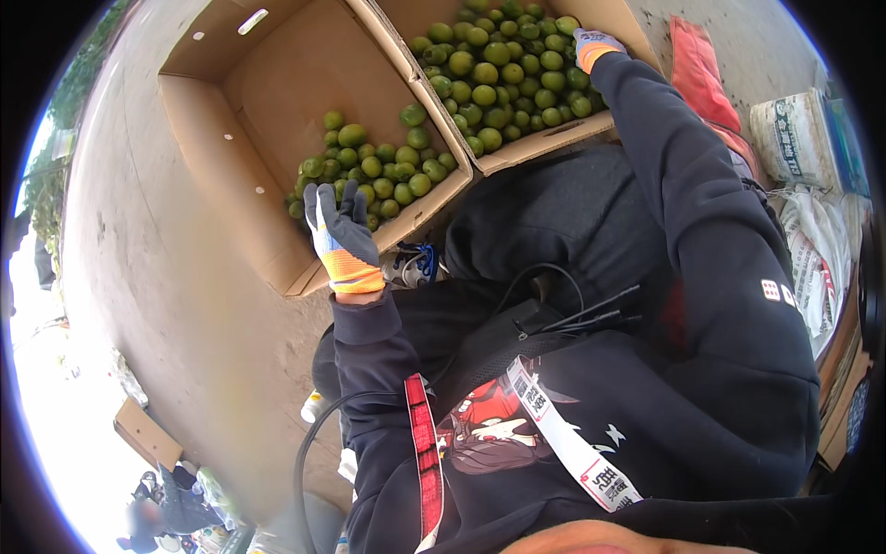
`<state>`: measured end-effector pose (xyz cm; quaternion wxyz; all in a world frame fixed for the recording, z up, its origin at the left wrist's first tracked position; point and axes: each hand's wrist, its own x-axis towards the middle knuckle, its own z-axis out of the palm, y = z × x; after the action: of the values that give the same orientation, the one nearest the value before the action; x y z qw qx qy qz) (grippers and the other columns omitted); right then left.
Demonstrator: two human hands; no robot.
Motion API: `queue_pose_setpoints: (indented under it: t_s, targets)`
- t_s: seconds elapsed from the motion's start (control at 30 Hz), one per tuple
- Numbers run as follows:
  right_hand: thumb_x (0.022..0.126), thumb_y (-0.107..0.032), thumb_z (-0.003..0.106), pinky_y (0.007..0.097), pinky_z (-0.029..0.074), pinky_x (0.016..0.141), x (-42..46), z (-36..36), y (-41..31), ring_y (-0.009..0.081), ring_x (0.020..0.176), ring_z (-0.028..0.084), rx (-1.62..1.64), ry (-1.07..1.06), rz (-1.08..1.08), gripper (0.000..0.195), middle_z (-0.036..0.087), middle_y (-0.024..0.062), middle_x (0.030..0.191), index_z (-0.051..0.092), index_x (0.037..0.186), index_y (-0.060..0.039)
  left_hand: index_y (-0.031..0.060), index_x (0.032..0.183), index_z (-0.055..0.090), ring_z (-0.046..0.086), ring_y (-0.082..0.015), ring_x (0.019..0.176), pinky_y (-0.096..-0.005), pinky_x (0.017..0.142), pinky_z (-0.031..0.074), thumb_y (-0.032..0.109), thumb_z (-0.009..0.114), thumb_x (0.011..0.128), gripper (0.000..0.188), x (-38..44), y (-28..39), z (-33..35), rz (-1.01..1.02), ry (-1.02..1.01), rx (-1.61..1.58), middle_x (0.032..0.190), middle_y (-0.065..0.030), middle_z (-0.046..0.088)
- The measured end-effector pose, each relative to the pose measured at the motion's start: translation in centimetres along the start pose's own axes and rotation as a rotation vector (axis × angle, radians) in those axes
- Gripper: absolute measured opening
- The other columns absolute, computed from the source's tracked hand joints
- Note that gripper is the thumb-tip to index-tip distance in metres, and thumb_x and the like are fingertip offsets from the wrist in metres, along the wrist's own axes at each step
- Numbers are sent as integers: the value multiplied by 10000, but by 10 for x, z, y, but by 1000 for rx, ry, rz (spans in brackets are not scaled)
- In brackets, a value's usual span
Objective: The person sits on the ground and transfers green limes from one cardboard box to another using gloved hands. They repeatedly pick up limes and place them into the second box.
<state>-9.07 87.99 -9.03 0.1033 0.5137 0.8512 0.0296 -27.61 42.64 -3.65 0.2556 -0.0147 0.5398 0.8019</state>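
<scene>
My left hand (340, 228), in a grey-palmed glove with an orange cuff, hovers at the near rim of the left cardboard box (208, 118). Its fingers are spread and nothing lies in them. Just beyond the fingertips, green citrus fruits (371, 166) gather in the box's near right corner. Beside it stands the right cardboard box (554, 138), heaped with more green citrus fruits (498, 76). My right hand (597, 46), gloved alike, reaches over its right side and touches the heap. The hand's far side is hidden, so its grip does not show.
To the right lie a red cloth (699, 69), a dirty white bucket (789, 142) and a white plastic sack (817, 263). A shoe (415, 266) is close to the left box. Another person (149, 519) and a small carton (147, 435) appear at lower left.
</scene>
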Motion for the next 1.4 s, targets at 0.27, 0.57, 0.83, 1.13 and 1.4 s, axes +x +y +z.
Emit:
queue_pose_setpoints:
  t_s: [0.27,0.57,0.83,1.13,1.4]
  targets:
    - [786,-403,724,409,468,952,-56,-86,-49,316,1126,589,357,129,-276,608,616,151,1226,543,1259,-68,95,1394,433,601,-227,1069,-330,870,502,311,458,1008,443,-9,6,15,-54,-173,54,1298,-122,548]
    - [766,-350,723,411,480,908,-223,-149,-151,324,1078,586,609,140,-1279,514,608,130,1164,600,1192,-89,75,1456,335,590,-141,845,-228,629,446,466,421,985,618,-44,19,47,-270,-610,-32,1142,-96,597]
    - [911,-381,581,413,481,912,-55,-82,-60,342,1060,610,372,313,-543,430,637,181,1144,592,1208,-70,121,1360,474,587,-154,953,-242,771,501,293,523,970,428,-10,4,4,-87,-277,13,1203,-46,573]
    - [870,-120,523,432,507,912,-25,10,23,317,1100,624,-203,-13,-187,301,647,134,1193,680,1123,-77,79,1393,331,565,-241,1069,-328,870,514,223,555,952,515,6,-1,-9,53,118,-41,1290,-83,459]
    - [924,-139,456,433,470,977,-19,0,18,311,1190,562,-204,-162,-40,347,573,145,1300,599,1238,-99,82,1407,371,586,-234,1058,-331,861,516,254,554,964,509,0,1,-2,8,-7,-29,1302,-84,459]
